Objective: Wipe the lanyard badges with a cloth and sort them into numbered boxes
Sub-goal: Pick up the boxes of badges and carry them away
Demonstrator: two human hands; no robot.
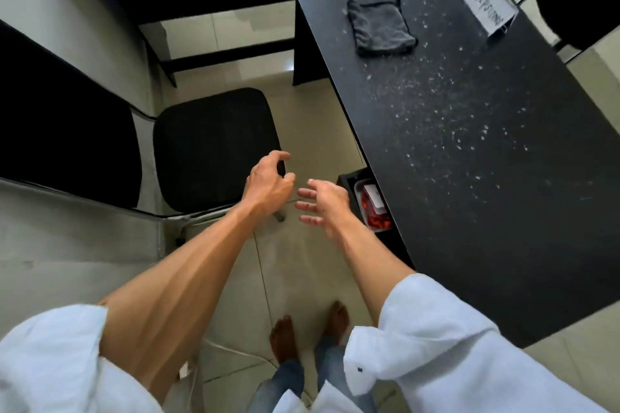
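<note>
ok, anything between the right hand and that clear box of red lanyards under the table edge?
Nothing visible between them: the right hand, fingers spread, is beside the clear box with bare air between. The black tabletop overhangs the box's far side, so access from above looks partly blocked.

A strip of tiled floor lies open between the black chair and the table, whose edge overhangs a clear box of red lanyards.

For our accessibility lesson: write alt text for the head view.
Empty left hand and right hand reach down beside a clear plastic box of red lanyards under a speckled black table; a folded grey cloth lies on top.
</note>
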